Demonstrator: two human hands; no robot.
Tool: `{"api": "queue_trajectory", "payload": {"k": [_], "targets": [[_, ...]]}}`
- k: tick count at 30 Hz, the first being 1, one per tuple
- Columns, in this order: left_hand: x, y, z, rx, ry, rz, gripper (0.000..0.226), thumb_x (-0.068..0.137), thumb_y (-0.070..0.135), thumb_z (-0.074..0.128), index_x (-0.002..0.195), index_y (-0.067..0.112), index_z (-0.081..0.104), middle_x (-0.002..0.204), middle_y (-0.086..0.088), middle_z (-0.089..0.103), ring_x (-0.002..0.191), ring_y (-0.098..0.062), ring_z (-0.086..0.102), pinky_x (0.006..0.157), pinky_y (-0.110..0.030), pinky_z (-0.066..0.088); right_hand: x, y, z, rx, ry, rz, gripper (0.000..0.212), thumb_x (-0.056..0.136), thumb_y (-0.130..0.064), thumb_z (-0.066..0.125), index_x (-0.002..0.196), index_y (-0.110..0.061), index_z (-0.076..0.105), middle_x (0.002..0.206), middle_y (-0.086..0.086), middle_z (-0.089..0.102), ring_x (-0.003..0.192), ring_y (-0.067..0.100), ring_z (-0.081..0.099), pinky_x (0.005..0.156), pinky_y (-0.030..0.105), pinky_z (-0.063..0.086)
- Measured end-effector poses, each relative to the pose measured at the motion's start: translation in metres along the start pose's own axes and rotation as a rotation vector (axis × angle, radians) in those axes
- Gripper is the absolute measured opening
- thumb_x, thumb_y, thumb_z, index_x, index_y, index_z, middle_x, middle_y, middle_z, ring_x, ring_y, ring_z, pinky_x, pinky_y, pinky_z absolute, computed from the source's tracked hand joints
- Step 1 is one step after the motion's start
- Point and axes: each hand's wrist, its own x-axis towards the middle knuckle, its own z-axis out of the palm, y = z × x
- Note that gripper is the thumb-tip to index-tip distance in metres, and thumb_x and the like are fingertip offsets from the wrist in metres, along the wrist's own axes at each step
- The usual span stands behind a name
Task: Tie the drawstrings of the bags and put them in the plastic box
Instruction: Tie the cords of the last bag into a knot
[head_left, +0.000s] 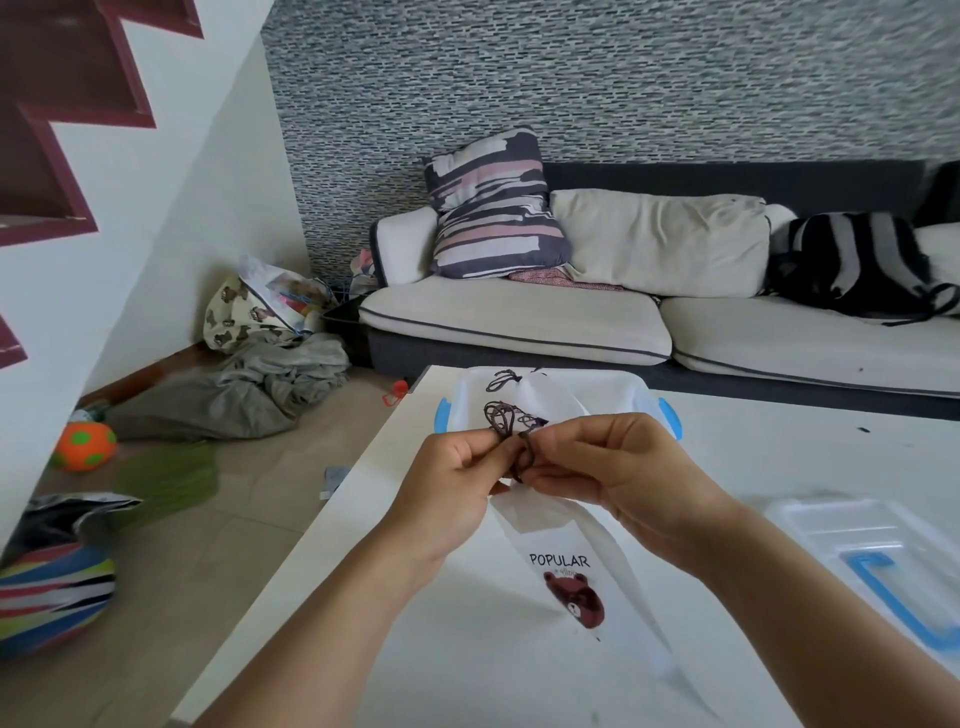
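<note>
white table (519, 686), plastic box (636, 397), lid (852, 540), bear-print bag (571, 582)

Soft, even daylight, wide-angle view
The white tabletop (519, 675) is bright without glare, shadows are faint, straight lines bow toward the edges, and the upper right wall (883, 78) is slightly smeared.

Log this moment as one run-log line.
step: tying | left hand: pinches drawstring | right hand: pinches drawstring | bag: held over table | plastic box: open, tied bag inside | lid: on table
</note>
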Motion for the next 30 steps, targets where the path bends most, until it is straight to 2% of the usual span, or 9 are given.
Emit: {"api": "queue_trajectory", "payload": {"k": [4, 8, 10, 12, 16, 20, 23, 26, 30], "targets": [[0.0005, -0.0020, -0.0010, 0.066, -0.026, 0.035, 0.027, 0.101, 0.022, 0.058, 0.090, 0.005, 0.075, 0.086, -0.013, 0.073, 0.079, -0.015, 0.061, 0.081, -0.032, 0.051, 0.0015, 0.0038, 0.0040, -0.022, 0.089, 0.008, 0.009, 0.083, 0.006, 0.072, 0.092, 0.008, 0.071, 0.092, 0.028, 0.074, 0.079, 0.030, 0.075, 0.068, 0.024, 0.060], [-0.0013, -0.0005, -0.0004, 0.114, -0.018, 0.076, 0.032, 0.099, 0.025, 0.059, 0.077, 0.004, 0.069, 0.074, -0.011, 0.065, 0.071, -0.015, 0.054, 0.073, -0.032, 0.046, 0.0050, 0.0070, 0.0040, -0.191, 0.174, -0.027, 0.016, 0.076, 0.002, 0.082, 0.088, 0.000, 0.071, 0.081, 0.021, 0.071, 0.063, 0.022, 0.065, 0.057, 0.021, 0.052], [-0.0008, 0.0011, -0.0008, 0.118, -0.017, 0.095, 0.033, 0.097, 0.029, 0.060, 0.078, 0.003, 0.069, 0.081, -0.021, 0.067, 0.072, -0.018, 0.055, 0.073, -0.038, 0.047, 0.0061, 0.0082, 0.0029, -0.264, 0.197, -0.036, 0.026, 0.069, -0.009, 0.090, 0.086, -0.007, 0.071, 0.082, 0.009, 0.070, 0.065, 0.023, 0.062, 0.062, 0.028, 0.051], [-0.0007, 0.0027, -0.0005, 0.100, -0.023, 0.096, 0.029, 0.100, 0.022, 0.059, 0.081, 0.004, 0.072, 0.095, -0.020, 0.073, 0.076, -0.021, 0.061, 0.077, -0.040, 0.054, 0.0061, 0.0086, 0.0016, -0.248, 0.175, -0.023, 0.034, 0.068, -0.012, 0.090, 0.092, -0.006, 0.068, 0.091, 0.007, 0.076, 0.073, 0.025, 0.069, 0.069, 0.031, 0.055], [-0.0016, 0.0053, 0.0004, 0.097, -0.026, 0.123, 0.030, 0.100, 0.014, 0.058, 0.074, 0.001, 0.070, 0.080, -0.010, 0.069, 0.072, -0.018, 0.062, 0.071, -0.031, 0.054, 0.0048, 0.0072, 0.0016, -0.085, 0.085, -0.016, 0.028, 0.077, 0.005, 0.078, 0.098, -0.001, 0.060, 0.089, 0.016, 0.076, 0.076, 0.026, 0.072, 0.068, 0.027, 0.056], [0.0006, 0.0037, -0.0005, 0.196, 0.017, 0.222, 0.029, 0.098, 0.013, 0.061, 0.075, -0.003, 0.069, 0.081, -0.019, 0.066, 0.071, -0.030, 0.067, 0.069, -0.039, 0.059, 0.0043, 0.0067, -0.0004, -0.046, 0.117, 0.003, 0.026, 0.080, 0.010, 0.073, 0.103, 0.005, 0.062, 0.084, 0.021, 0.075, 0.072, 0.026, 0.072, 0.067, 0.028, 0.057], [-0.0004, 0.0062, -0.0001, 0.216, 0.028, 0.249, 0.025, 0.097, 0.009, 0.063, 0.075, 0.003, 0.074, 0.079, -0.009, 0.068, 0.067, -0.022, 0.069, 0.064, -0.030, 0.058, 0.0042, 0.0058, -0.0015, -0.052, 0.131, 0.001, 0.027, 0.078, 0.011, 0.074, 0.103, 0.006, 0.064, 0.084, 0.022, 0.075, 0.072, 0.026, 0.072, 0.067, 0.028, 0.057], [-0.0011, 0.0062, -0.0014, 0.285, 0.020, 0.275, 0.026, 0.097, 0.011, 0.063, 0.073, 0.007, 0.073, 0.075, -0.002, 0.066, 0.065, -0.016, 0.067, 0.065, -0.026, 0.054, 0.0039, 0.0038, -0.0003, -0.137, 0.142, 0.024, 0.024, 0.079, 0.006, 0.077, 0.100, 0.002, 0.066, 0.085, 0.020, 0.076, 0.071, 0.024, 0.071, 0.070, 0.030, 0.056], [-0.0004, 0.0016, -0.0010, 0.295, 0.006, 0.271, 0.029, 0.098, 0.014, 0.062, 0.072, 0.004, 0.070, 0.075, -0.007, 0.064, 0.069, -0.021, 0.067, 0.072, -0.041, 0.057, 0.0041, 0.0025, 0.0019, -0.369, 0.160, 0.014, 0.014, 0.085, -0.003, 0.074, 0.098, -0.007, 0.071, 0.084, 0.017, 0.076, 0.069, 0.021, 0.066, 0.069, 0.035, 0.049]]}}
